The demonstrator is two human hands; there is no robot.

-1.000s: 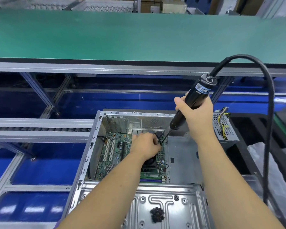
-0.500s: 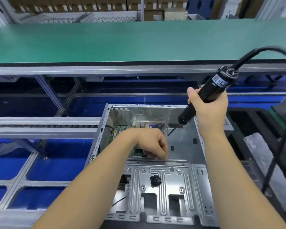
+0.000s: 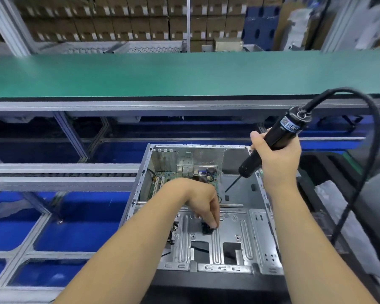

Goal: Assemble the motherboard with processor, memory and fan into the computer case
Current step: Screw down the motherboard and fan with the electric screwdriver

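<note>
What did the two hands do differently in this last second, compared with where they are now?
The left hand drew back from the motherboard toward the person and now pinches at the small pile of black screws on the metal bracket. The right hand lifted the electric screwdriver, so its bit is off the board. The computer case stayed put, and the right hand's grip is unchanged.

- green conveyor belt (image 3: 184,73) across the middle, aluminium frame rail (image 3: 140,106) under it
- blue floor (image 3: 59,238) below
- stacked cardboard boxes (image 3: 119,20) behind
- blue pallets (image 3: 261,25) far right
</note>
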